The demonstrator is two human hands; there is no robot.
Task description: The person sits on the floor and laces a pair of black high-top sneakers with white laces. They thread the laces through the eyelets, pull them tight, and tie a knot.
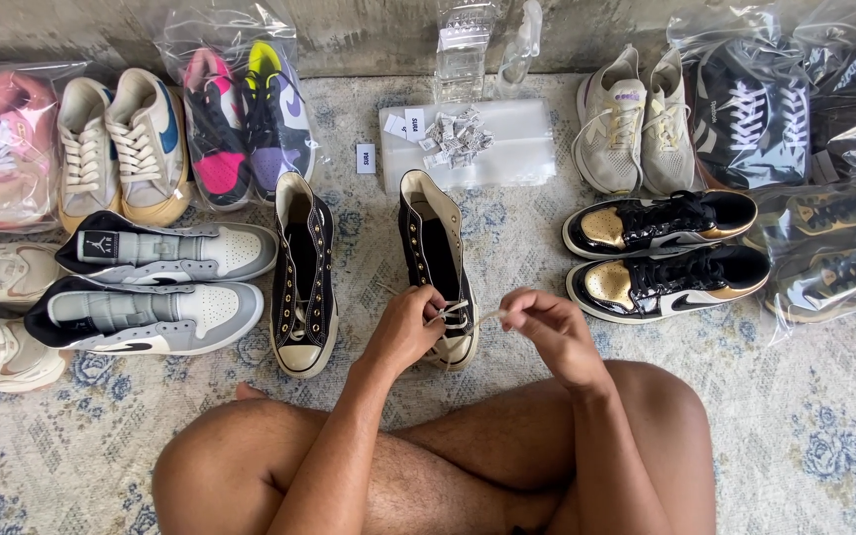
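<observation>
I sit cross-legged on a patterned rug (804, 416). A black high-top sneaker (432, 253) with a cream toe cap lies in front of me, toe toward me. My left hand (406, 329) rests on its toe end and pinches the cream lace there. My right hand (547, 332) pinches the other end of the lace (487, 317) just right of the shoe. The matching black high-top (303, 277) lies to its left, untouched.
Grey-and-white high-tops (156, 287) lie at left, black-and-gold sneakers (661, 256) at right. Beige, pink and bagged sneakers line the back wall. A flat stack of clear bags (507, 149) with small paper tags (456, 135) sits at the back centre.
</observation>
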